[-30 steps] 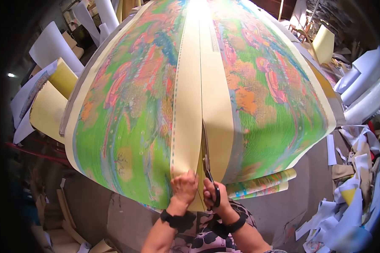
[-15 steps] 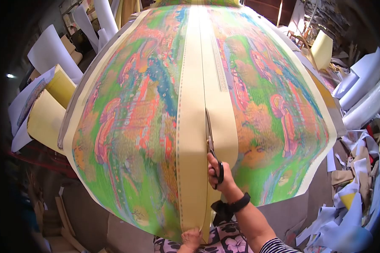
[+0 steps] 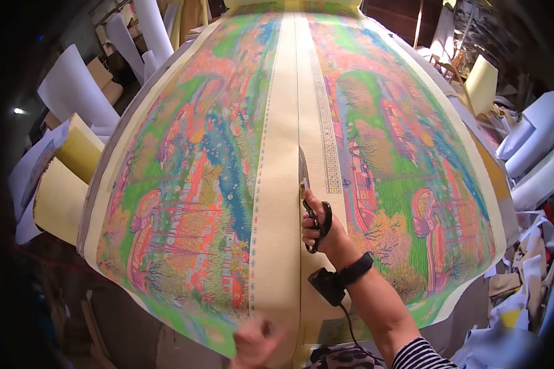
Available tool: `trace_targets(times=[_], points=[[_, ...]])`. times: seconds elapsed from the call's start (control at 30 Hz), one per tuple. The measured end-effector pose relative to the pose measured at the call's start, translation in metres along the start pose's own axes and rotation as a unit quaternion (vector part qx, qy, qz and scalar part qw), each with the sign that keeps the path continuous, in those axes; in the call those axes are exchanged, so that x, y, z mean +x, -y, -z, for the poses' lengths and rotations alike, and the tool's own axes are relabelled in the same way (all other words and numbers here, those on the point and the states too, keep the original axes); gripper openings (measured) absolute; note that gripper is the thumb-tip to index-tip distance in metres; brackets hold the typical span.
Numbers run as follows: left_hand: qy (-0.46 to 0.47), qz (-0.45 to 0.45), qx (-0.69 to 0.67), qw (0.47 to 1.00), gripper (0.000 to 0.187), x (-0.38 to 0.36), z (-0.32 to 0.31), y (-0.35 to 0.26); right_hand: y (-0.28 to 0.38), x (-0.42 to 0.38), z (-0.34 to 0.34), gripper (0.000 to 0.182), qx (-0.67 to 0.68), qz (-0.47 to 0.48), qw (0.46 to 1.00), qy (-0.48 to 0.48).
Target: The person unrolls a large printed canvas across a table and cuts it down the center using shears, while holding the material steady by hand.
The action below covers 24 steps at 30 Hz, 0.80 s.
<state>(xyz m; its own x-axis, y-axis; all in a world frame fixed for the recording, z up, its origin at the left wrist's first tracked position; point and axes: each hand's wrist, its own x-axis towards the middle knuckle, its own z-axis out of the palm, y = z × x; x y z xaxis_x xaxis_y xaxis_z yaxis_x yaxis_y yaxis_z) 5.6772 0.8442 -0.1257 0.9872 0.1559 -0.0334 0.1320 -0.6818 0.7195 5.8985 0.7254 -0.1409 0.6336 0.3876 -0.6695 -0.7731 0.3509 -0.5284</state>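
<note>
A large printed canvas sheet (image 3: pixel 381 178), with two colourful landscape panels, is spread in front of me. Between the panels runs a plain cream strip (image 3: pixel 277 234) with a dark line along its length. My right hand (image 3: pixel 321 229) grips black-handled scissors (image 3: pixel 304 175), fingers through the loops and blades pointing away along that line. A black strap with a small box and cable (image 3: pixel 329 286) is on the right wrist. My left hand (image 3: pixel 258 341) is over the near edge of the sheet, left of the line, its fingers smeared by motion.
Rolled sheets (image 3: pixel 77 86) stand at the left, with yellow-cream rolls (image 3: pixel 64 197) below them. On the right are white rolls (image 3: pixel 535 123) and a heap of offcuts (image 3: pixel 529 264). A grey surface edge (image 3: pixel 495 147) shows beside the sheet.
The scissors and my right hand have moved forward along the line. My left hand has shifted left and slightly up, and is now blurred. The sheet's printed pattern has shifted toward me.
</note>
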Motion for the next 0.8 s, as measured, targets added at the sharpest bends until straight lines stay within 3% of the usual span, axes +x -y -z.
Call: trace_targets(times=[0.07, 0.1, 0.17, 0.2, 0.27, 0.3, 0.33, 0.53, 0.67, 0.8], points=[[-0.127, -0.153, 0.135, 0.971, 0.042, 0.081, 0.009, -0.024, 0.007, -0.001, -0.001, 0.05, 0.068, -0.048, 0.995, 0.053], [-0.119, -0.194, 0.179, 0.957, 0.055, 0.122, 0.001, -0.028, 0.012, 0.001, 0.003, 0.05, 0.066, -0.049, 0.995, 0.054], [-0.079, -0.175, 0.178, 0.965, 0.072, 0.166, -0.007, -0.04, 0.024, 0.005, 0.018, 0.05, 0.027, -0.083, 0.994, 0.068], [-0.082, -0.175, 0.176, 0.965, 0.072, 0.169, -0.014, -0.035, 0.023, -0.004, 0.02, 0.05, 0.009, -0.064, 0.996, 0.063], [-0.01, -0.152, 0.305, 0.94, 0.084, 0.18, -0.028, -0.03, 0.024, -0.007, 0.02, 0.049, 0.056, -0.079, 0.991, 0.09], [0.059, -0.092, 0.246, 0.963, 0.082, 0.179, -0.031, -0.034, 0.026, -0.008, 0.021, 0.049, 0.056, -0.079, 0.991, 0.094], [0.055, -0.093, 0.251, 0.962, 0.082, 0.18, -0.034, -0.034, 0.028, -0.009, 0.019, 0.049, 0.061, -0.083, 0.989, 0.103], [-0.083, -0.045, 0.325, 0.941, 0.071, 0.221, -0.073, -0.028, 0.033, -0.007, 0.02, 0.05, 0.103, -0.106, 0.978, 0.147], [-0.007, 0.007, 0.414, 0.91, 0.036, 0.237, -0.064, -0.047, 0.029, -0.004, 0.024, 0.049, 0.08, -0.086, 0.984, 0.13], [0.094, -0.028, 0.441, 0.892, 0.012, 0.218, -0.059, -0.049, 0.016, -0.002, 0.03, 0.049, 0.023, -0.045, 0.995, 0.081]])
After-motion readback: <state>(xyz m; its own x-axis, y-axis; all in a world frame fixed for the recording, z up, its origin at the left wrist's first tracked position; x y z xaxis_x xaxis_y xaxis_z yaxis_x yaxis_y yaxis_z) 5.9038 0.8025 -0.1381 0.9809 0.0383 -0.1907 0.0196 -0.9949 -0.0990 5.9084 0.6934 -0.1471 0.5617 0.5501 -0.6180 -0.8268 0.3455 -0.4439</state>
